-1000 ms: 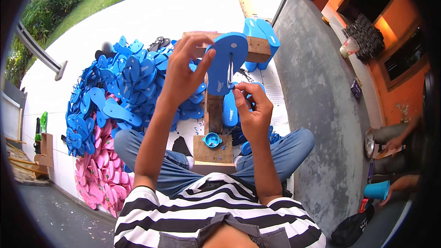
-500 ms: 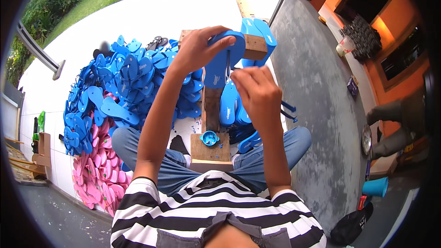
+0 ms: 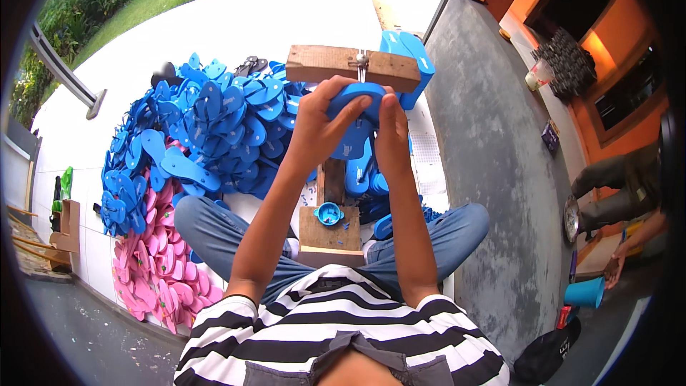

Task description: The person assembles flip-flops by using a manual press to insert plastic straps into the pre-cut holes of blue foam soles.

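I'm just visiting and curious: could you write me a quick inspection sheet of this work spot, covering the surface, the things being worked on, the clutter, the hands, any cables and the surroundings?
Surface: pale tiled floor; the person sits on it, legs either side of a wooden stand.
Job's things: blue flip-flop sole held against the stand's wooden crossbar, under a metal pin.
Clutter: pile of blue soles, pink soles, small blue cup on the stand's base.
Hands: left hand and right hand both grip the sole.
Cables: nothing seen.
Surroundings: grass, orange wall, another person's arm at right.
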A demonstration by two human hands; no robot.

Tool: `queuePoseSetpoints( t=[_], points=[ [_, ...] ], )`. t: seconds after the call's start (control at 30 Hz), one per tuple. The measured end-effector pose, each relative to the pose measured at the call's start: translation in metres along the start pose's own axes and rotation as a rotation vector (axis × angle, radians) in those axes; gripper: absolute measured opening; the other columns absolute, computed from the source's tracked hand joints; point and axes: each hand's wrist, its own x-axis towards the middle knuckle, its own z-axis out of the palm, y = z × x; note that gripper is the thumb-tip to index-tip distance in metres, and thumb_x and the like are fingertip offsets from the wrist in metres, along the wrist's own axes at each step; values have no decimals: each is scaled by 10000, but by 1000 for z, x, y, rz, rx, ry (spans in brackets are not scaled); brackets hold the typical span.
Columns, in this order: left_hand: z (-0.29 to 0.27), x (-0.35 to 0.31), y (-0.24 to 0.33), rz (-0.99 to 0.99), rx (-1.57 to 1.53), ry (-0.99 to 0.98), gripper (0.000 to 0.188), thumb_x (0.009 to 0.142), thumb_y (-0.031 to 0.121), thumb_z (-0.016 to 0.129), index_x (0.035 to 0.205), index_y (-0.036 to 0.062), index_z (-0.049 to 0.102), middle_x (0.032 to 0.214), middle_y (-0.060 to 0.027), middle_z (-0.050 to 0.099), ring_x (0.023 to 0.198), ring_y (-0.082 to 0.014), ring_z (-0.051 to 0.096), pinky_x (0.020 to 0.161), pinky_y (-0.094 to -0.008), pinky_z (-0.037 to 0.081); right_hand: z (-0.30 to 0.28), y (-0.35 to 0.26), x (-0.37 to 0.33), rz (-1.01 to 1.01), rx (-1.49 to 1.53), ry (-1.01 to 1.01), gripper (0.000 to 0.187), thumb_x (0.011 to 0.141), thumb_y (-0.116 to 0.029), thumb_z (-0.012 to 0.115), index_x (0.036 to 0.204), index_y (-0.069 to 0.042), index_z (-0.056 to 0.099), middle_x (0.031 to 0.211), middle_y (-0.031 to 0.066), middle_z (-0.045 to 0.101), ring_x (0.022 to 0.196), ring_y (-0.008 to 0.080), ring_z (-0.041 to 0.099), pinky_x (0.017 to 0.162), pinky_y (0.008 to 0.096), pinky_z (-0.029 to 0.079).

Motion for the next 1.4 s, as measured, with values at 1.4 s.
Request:
queuePoseSetpoints(
  t=[1.4],
  points=[
    [-30, -106, -39, -76, -401, 63, 435, 855, -16, 687, 1193, 55, 422, 1160, -251, 636, 1085, -293, 628, 933, -363, 492, 10, 72, -108, 923, 1050, 239, 468, 914, -543, 594, 1119, -122, 591, 1113, 45, 588, 1054, 195, 530, 932, 371, 408]
  ],
)
